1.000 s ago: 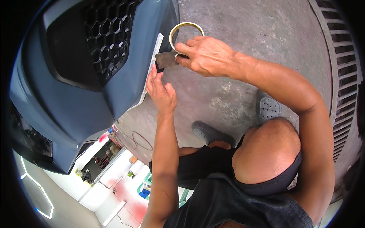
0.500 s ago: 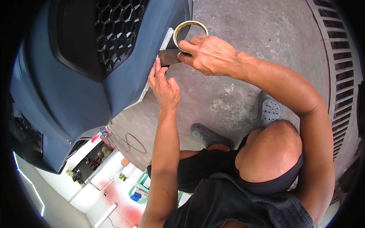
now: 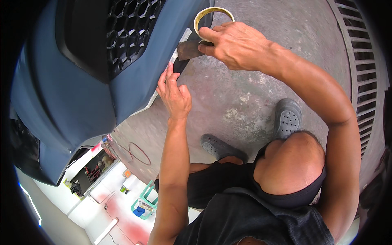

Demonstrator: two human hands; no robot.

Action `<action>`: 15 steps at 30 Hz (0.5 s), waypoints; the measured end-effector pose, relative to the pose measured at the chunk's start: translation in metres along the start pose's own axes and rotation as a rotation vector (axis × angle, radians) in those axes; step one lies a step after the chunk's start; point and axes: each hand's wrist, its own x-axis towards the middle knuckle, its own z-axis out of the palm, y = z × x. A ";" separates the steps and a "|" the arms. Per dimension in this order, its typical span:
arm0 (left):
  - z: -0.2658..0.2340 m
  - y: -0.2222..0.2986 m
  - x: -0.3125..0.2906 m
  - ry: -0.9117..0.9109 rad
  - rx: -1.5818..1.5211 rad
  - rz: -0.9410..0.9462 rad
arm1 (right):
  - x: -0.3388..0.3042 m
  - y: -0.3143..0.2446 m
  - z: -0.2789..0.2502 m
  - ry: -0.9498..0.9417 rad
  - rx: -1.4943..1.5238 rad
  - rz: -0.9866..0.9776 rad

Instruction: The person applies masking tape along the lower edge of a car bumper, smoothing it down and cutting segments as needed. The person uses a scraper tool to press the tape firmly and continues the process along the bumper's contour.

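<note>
Lower edge of a blue-grey vehicle front panel (image 3: 83,102), head view. The left hand (image 3: 176,100) is resting against the edge with its fingers partly extended and its thumb apart, the foremost fingertips touching the rim beside a white strip (image 3: 184,37); no object is showing in its grasp. The right hand (image 3: 237,45), thumb and fingers drawn together, is holding a ring-shaped tape roll (image 3: 213,10) by its near side. From the same grip a flat brown piece (image 3: 188,50) is projecting toward the panel, its far end apparently meeting the edge; the view is leaving uncertain whether it is a length off the roll. The roll is standing just outside the edge, over the concrete floor (image 3: 241,92). By judgement, the left hand is steadying the edge while the right is presenting the strip; the next move is calling for close alignment with the rim, even tension and flat fingertip pressure.
</note>
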 end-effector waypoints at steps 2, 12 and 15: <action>0.000 -0.001 -0.002 0.000 0.005 -0.002 | 0.000 0.002 -0.002 0.009 -0.011 -0.001; 0.004 -0.007 -0.004 0.013 0.022 0.025 | 0.008 0.025 -0.008 -0.010 -0.082 -0.036; 0.003 -0.010 -0.004 0.003 0.016 0.025 | 0.008 0.028 -0.006 -0.050 -0.087 -0.008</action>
